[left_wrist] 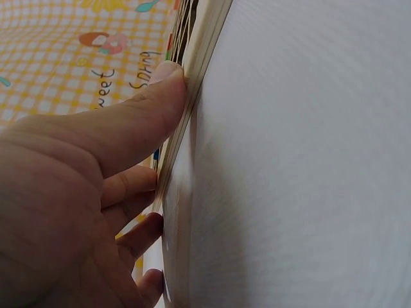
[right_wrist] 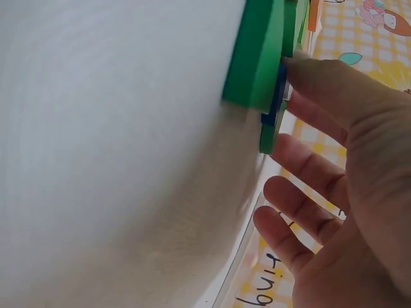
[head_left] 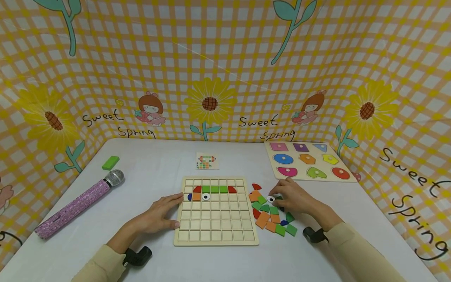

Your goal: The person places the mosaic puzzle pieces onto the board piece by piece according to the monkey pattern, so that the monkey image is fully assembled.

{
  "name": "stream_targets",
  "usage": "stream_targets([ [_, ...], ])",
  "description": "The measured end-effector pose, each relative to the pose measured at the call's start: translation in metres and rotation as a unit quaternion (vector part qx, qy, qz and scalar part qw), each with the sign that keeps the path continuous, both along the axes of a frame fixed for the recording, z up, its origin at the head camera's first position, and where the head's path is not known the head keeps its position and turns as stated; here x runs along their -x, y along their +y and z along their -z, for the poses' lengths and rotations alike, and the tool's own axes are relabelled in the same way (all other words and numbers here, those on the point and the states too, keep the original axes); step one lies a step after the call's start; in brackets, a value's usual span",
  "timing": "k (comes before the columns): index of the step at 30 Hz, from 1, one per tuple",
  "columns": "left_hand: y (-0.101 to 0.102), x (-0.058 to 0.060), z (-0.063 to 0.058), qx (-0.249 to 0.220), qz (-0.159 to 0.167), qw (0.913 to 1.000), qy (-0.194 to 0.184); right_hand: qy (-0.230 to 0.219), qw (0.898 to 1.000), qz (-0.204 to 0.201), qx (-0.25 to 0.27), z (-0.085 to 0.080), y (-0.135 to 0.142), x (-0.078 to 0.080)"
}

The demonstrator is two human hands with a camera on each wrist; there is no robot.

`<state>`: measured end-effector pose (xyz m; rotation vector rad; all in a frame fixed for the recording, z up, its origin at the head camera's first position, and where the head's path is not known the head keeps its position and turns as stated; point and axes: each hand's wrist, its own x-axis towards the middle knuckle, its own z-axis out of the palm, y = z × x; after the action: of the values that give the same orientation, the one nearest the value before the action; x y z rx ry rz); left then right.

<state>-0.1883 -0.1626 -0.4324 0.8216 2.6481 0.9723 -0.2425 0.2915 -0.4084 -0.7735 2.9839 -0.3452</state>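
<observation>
A wooden grid board (head_left: 220, 225) lies flat in front of me, with a few red, green, orange and blue pieces and a white eye piece (head_left: 206, 197) in its upper rows. Along its left edge rests my left hand (head_left: 158, 213), thumb and fingers extended; in the left wrist view the thumb (left_wrist: 144, 112) lies against the board's side. My right hand (head_left: 296, 197) is over the loose pieces right of the board, pinching a second eye piece (head_left: 270, 199) between thumb and index finger. In the right wrist view, green pieces (right_wrist: 257, 58) partly hide those fingertips.
Orange, green, red and blue pieces (head_left: 262, 219) lie scattered beside the board. A small pattern card (head_left: 207, 161) is behind it. At the back right sits a shape puzzle (head_left: 310, 160). To the left are a purple microphone (head_left: 75, 207) and a green block (head_left: 110, 163).
</observation>
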Motion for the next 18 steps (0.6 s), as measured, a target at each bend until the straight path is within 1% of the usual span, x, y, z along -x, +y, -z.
stream_targets([
  [4, 0.0, 0.0002, -0.0008, -0.001, 0.0, 1.0, -0.004, -0.013, 1.0, 0.011, 0.006, -0.0004, 0.0008, -0.001],
  [9, -0.0001, -0.0001, -0.0016, -0.002, 0.002, 1.0, -0.004, -0.033, 0.999, 0.012, 0.017, 0.0, 0.0014, -0.0018],
  [15, -0.0003, -0.0003, -0.0019, -0.003, 0.002, 1.0, -0.003, -0.015, 1.0, 0.008, 0.016, -0.0004, 0.0002, -0.0015],
  [18, -0.0004, -0.0004, -0.0013, -0.003, 0.001, 1.0, -0.004, -0.003, 1.0, 0.006, 0.022, -0.0041, -0.0037, -0.0029],
])
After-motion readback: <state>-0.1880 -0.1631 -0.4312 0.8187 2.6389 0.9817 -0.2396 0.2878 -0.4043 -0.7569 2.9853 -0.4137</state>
